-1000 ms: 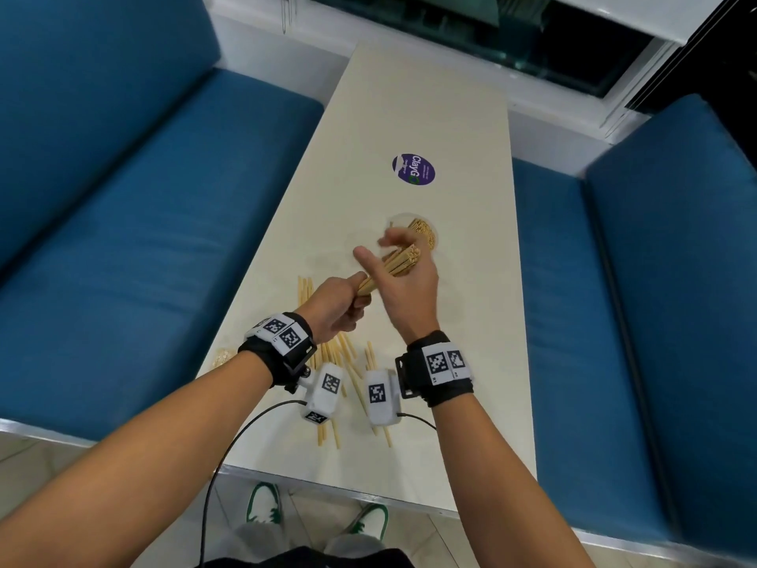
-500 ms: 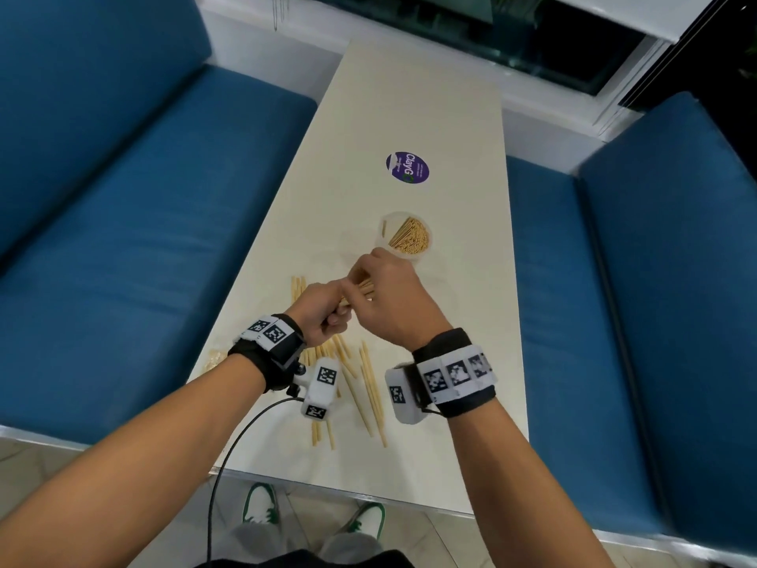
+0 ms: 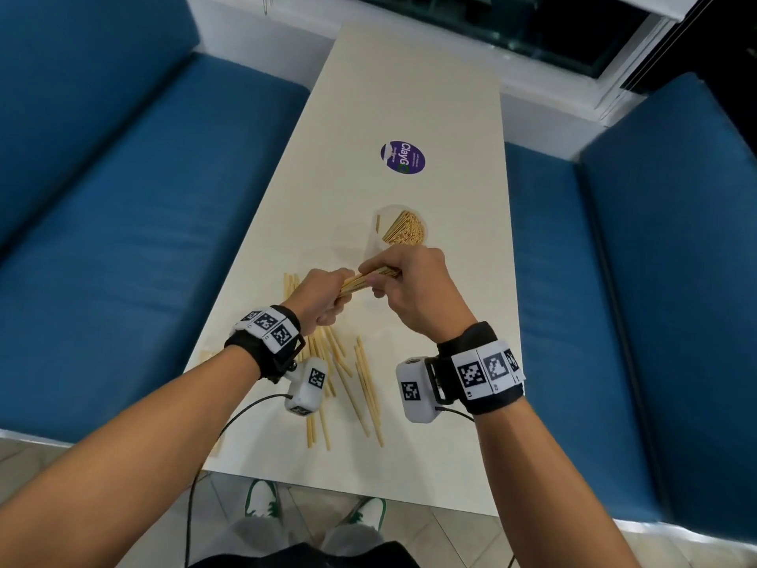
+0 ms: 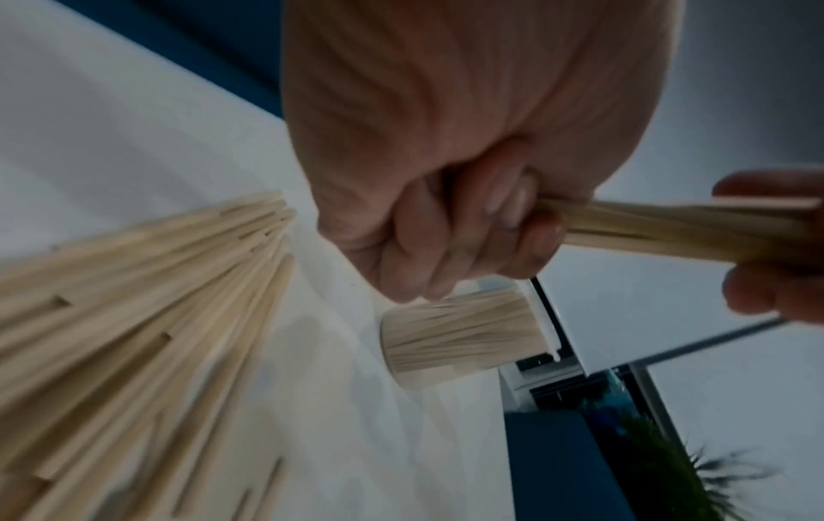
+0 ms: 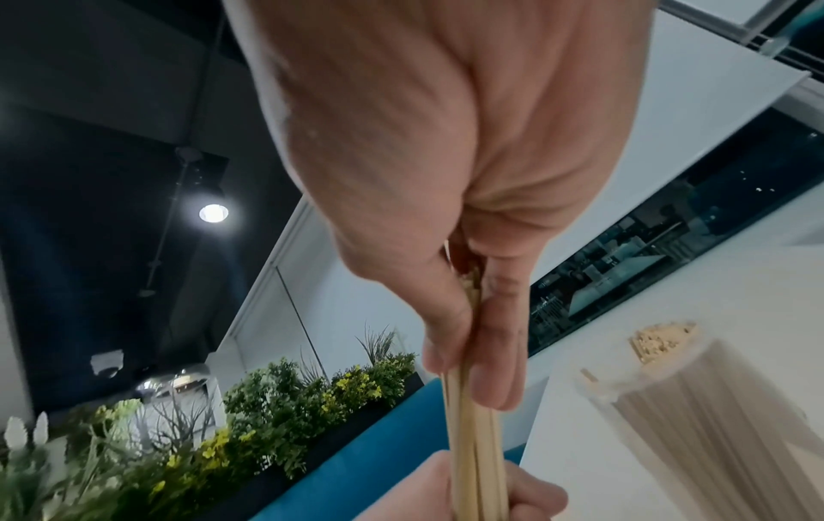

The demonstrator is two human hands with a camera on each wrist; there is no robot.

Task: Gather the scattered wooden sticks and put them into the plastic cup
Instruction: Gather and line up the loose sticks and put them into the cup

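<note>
Sticks [image 3: 364,282] in a small bundle span the gap between both hands above the counter [image 3: 409,96] — the left hand [image 3: 319,297] has its fingers curled round one end, and the right hand [image 3: 413,289] pinches the other end between thumb and fingers. Just beyond the right hand stands the plastic cup [image 3: 403,229], clear and upright on the counter, with many sticks already standing in it. More loose sticks [image 3: 352,375] lie scattered flat on the counter under and behind the left wrist — some crossing each other, a few reaching near the counter's near edge. A round purple sticker [image 3: 402,157] sits on the counter farther out, well apart from the cup. Blue benches [image 3: 123,198] flank the counter.
</note>
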